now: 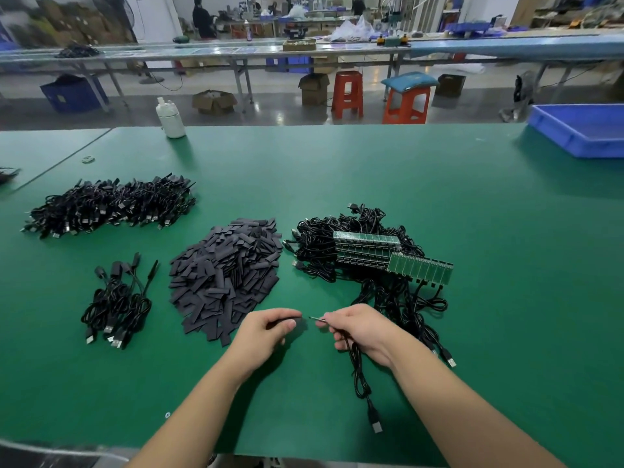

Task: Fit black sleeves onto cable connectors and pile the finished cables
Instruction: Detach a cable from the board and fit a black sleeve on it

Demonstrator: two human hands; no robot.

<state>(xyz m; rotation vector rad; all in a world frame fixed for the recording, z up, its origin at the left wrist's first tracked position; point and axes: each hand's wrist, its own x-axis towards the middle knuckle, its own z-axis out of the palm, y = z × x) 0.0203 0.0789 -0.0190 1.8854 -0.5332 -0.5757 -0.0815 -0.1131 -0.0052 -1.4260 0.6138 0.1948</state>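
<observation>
Matt sleeves (226, 275), glossy cables (351, 251).

- Left hand (266, 329): bare, no glove, no ring visible.
- Right hand (361, 327): bare as well, short trimmed nails.
- Both forearms are uncovered to the frame's lower edge; no sleeve, watch or wristband shows on either wrist.

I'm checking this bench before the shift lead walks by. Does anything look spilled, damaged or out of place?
Nothing stands out. The sleeve heap, the small sleeved bundle and the unsleeved cables with green boards lie in separate piles. The left hand pinches a sleeve; the right hand holds a cable.
</observation>
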